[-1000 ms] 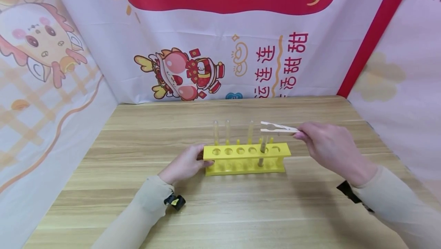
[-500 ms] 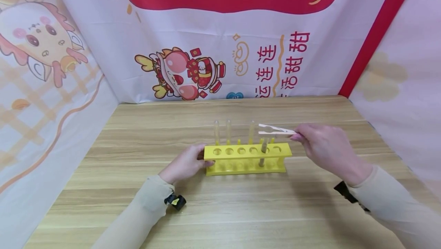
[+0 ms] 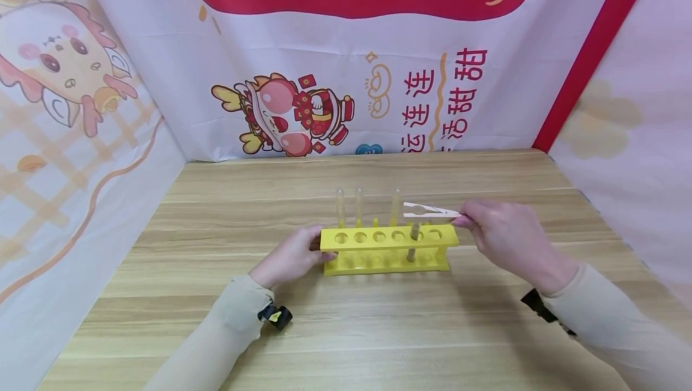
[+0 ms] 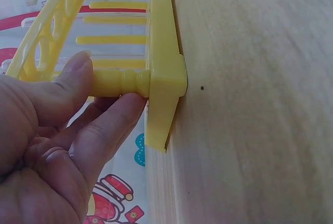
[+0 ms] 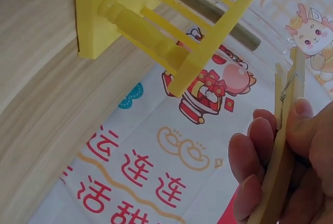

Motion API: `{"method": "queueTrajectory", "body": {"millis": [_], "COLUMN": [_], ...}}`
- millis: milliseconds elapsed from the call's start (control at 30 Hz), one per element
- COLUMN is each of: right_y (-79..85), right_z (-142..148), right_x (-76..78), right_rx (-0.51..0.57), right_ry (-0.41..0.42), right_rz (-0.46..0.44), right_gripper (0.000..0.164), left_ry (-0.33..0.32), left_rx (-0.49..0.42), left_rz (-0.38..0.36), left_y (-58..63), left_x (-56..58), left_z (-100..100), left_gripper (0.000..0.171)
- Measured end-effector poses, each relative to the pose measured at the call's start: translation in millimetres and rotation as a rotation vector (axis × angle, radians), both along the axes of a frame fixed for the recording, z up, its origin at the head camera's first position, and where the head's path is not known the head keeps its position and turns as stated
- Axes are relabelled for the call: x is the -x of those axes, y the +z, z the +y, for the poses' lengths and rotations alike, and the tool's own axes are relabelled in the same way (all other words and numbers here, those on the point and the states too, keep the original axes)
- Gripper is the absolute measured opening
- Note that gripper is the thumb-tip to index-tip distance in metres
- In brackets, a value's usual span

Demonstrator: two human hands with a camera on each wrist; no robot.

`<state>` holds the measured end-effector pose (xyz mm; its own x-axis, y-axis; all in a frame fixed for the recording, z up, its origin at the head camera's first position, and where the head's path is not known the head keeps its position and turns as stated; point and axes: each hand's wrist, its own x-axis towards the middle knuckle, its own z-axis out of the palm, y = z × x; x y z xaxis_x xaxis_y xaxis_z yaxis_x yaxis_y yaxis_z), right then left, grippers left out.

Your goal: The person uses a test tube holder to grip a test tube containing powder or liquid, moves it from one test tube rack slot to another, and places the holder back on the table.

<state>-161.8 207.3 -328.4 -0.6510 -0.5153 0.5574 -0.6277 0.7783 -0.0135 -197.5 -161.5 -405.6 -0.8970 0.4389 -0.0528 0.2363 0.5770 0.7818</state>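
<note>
A yellow test tube rack (image 3: pixel 386 238) stands on the table. At its left end my left hand (image 3: pixel 292 256) grips the end post, thumb and fingers curled round it in the left wrist view. One test tube (image 3: pixel 412 253) with dark grey contents stands in a hole toward the rack's right end. My right hand (image 3: pixel 505 238) holds a wooden test tube clamp (image 3: pixel 432 211) by its handle. The clamp's tips are at the height of that tube's clear upper part; whether they surround the glass I cannot tell.
Three clear test tubes (image 3: pixel 396 205) stand upside down on the rack's rear pegs. Wood-grain tabletop (image 3: pixel 357 331) surrounds the rack. A printed cloth (image 3: pixel 324 36) hangs behind the table, with more cloth at both sides.
My right hand has lowered the test tube clamp and moved it slightly left, toward the rack. My left hand keeps its grip on the rack, which stays in place.
</note>
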Motion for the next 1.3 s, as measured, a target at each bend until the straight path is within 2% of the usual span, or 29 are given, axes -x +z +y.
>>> {"method": "queueTrajectory", "body": {"millis": [67,200,667,1000,1167,1300], "right_y": [-2.3,-7.6,-29.2,-30.3,-31.0,-31.9], "right_z": [0,1,2,1,1,1], "right_x": [0.3,0.9,0.3,-1.1,-1.1,0.0], "right_rx": [0.001,0.003,0.026,0.011,0.032,0.075], "right_ry": [0.009,0.021,0.029,-0.017,0.013,0.028], "right_rz": [-0.001,-0.018,-0.066,-0.122,-0.121,-0.169], "right_gripper": [0.02,0.016,0.014,0.012,0.011,0.013], "left_ry": [-0.003,-0.008,-0.022,-0.022,-0.022,-0.027], "left_rx": [-0.003,-0.006,-0.003,-0.009,-0.006,-0.01], "left_rz": [0.0,0.001,0.007,-0.006,-0.007,0.004], "left_y": [0.3,1.2,2.0,2.4,1.8,2.5], "left_x": [0.3,0.3,1.2,0.9,0.7,0.0], "left_z": [0,0,0,0,0,0], "left_gripper": [0.028,0.029,0.03,0.029,0.028,0.027]}}
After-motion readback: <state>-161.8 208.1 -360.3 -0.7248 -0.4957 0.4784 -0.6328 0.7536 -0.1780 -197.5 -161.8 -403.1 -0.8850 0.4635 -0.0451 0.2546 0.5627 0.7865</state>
